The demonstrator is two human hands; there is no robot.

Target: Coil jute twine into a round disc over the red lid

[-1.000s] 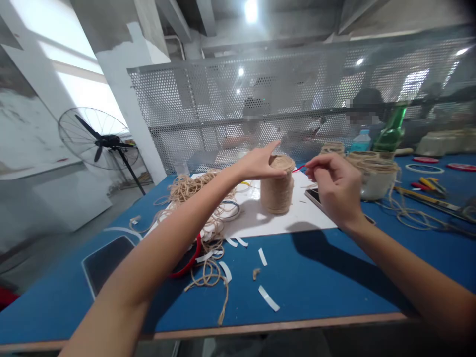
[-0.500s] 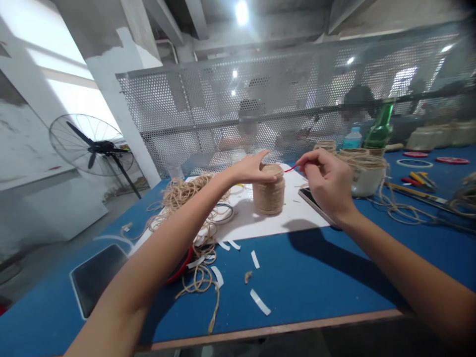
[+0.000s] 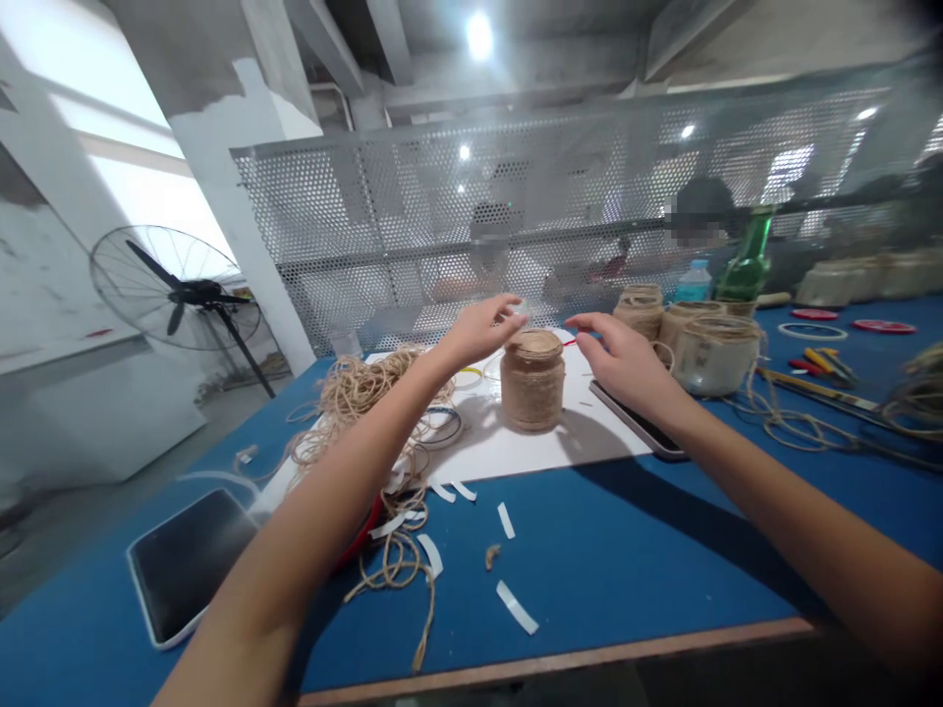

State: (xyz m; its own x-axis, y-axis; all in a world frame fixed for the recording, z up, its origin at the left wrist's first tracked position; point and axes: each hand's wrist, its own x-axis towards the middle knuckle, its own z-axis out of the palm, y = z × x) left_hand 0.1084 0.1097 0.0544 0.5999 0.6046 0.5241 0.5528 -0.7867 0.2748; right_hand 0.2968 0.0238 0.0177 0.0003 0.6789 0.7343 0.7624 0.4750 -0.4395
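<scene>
A jar wrapped in jute twine (image 3: 531, 385) stands upright on a white sheet (image 3: 482, 462) in front of me. My left hand (image 3: 482, 329) hovers at the jar's upper left, its fingers apart and nothing in them. To the right of the rim, my right hand (image 3: 619, 358) has its forefinger stretched toward the jar. A short bit of red string (image 3: 570, 343) shows between the rim and my right thumb tip, apparently pinched there; the other fingers are partly hidden.
A heap of loose twine (image 3: 368, 388) lies left. A phone (image 3: 640, 422) rests under my right wrist, a tablet-like device (image 3: 195, 560) at left. Twine-trimmed jars (image 3: 718, 358), a green bottle (image 3: 746, 260) and pliers (image 3: 829, 363) stand or lie right. Paper strips (image 3: 517, 607) are scattered in front.
My left hand has lifted off the jar's top and opened a little to the left. My right hand has moved left, closer to the rim, and less of the red string shows.
</scene>
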